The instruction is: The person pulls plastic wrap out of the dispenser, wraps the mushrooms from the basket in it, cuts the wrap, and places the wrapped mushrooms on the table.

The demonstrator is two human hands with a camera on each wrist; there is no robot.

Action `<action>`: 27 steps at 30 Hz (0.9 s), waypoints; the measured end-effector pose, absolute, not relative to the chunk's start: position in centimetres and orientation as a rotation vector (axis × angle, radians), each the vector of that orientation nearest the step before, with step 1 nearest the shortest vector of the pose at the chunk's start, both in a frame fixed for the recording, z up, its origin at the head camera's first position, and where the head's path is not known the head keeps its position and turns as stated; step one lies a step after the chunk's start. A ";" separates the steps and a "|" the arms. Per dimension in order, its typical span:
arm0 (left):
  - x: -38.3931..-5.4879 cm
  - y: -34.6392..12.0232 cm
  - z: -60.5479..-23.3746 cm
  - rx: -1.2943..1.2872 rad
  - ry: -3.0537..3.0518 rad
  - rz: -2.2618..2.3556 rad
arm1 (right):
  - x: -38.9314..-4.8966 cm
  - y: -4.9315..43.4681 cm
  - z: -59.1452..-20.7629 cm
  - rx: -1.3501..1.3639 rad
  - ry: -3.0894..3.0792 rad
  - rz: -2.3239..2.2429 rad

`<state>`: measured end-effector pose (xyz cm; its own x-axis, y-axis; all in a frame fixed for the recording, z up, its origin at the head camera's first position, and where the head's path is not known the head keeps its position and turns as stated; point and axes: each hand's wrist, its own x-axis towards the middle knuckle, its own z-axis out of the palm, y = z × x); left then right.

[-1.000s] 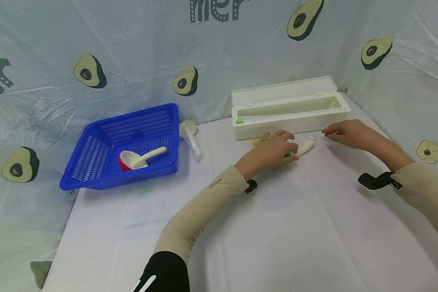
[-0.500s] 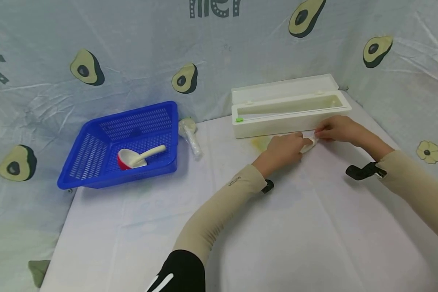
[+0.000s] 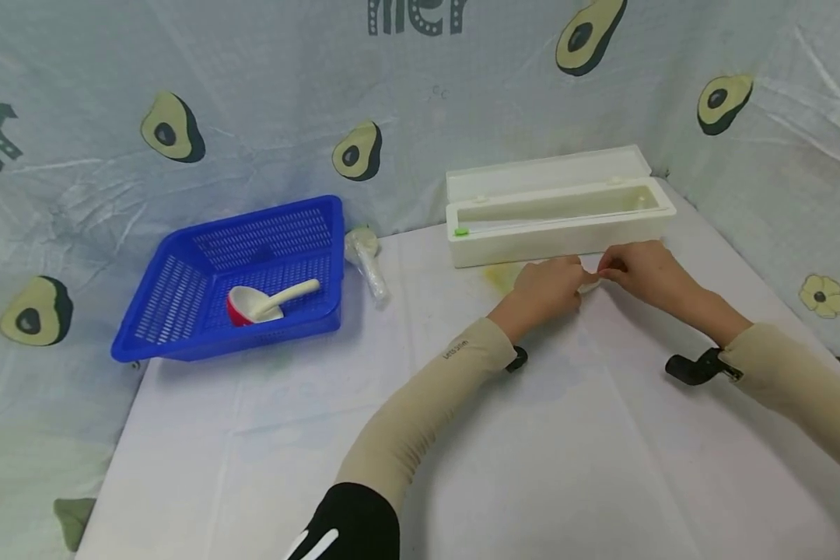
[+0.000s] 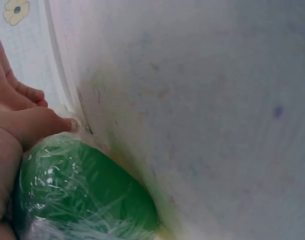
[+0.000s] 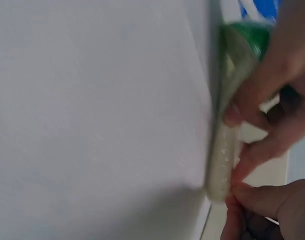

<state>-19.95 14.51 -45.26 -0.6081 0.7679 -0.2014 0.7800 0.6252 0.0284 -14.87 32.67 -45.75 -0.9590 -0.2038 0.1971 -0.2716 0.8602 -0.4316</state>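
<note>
A soup spoon with a green bowl [image 4: 92, 185] and a pale handle [image 5: 221, 172] lies on the table under clear plastic wrap. My left hand [image 3: 542, 289] grips it, its thumb [image 5: 233, 114] on the handle and its forefinger reaching toward the handle's end. At that end my right hand [image 3: 644, 274] pinches the plastic wrap between thumb and fingertips. The fingertips of both hands meet there. From the head view, the hands hide most of the spoon.
Behind the hands stands a long white box [image 3: 567, 245], lid raised, with a small green piece [image 3: 460, 232] inside. At left, a blue basket [image 3: 227, 346] holds a red-and-white spoon [image 3: 273, 302]. Beside it lies another plastic-wrapped spoon [image 3: 369, 272].
My left hand has moved right along the spoon and taken hold of it. The right hand has come in from the right to the handle's end and now pinches the wrap.
</note>
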 end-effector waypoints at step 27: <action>-21.0 11.5 -44.3 1.378 2.592 -0.049 | -15.2 34.4 -45.5 0.538 -2.963 0.680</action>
